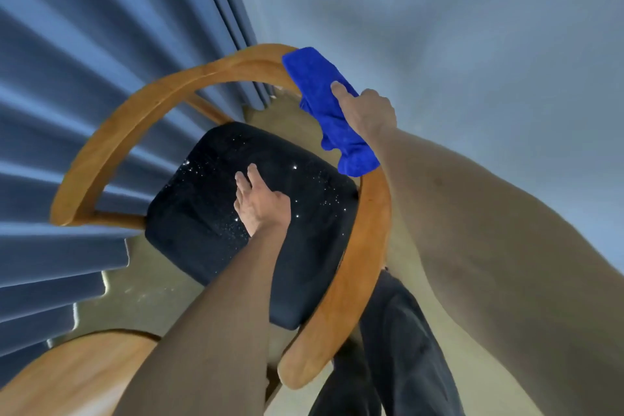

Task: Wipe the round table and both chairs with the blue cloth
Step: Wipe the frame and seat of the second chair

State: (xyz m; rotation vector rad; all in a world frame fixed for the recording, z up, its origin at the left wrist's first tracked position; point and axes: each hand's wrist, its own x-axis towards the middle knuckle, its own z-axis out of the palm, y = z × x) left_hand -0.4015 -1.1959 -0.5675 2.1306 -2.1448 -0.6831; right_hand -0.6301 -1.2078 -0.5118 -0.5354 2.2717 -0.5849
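**Now wiping the chair's curved rail**

Nearest, the left hand (261, 203) lies flat and released on the dark seat cushion (216, 213), fingers straight, apparently bracing. Beyond it and to its right, the right hand (366, 108) presses the blue cloth (324, 105) onto the wooden rail (368, 230) of the chair, index finger stretched on top and the other fingers curled over the edge, grasping cloth and rail together. The cloth's long axis runs along the rail, so the coming stroke likely follows the curve away from the right hand, toward the far arc. A rounded wooden edge, possibly the bench (67, 371), sits below the left forearm. Past both hands hang blue curtains (84, 78) and a pale wall (472, 27).
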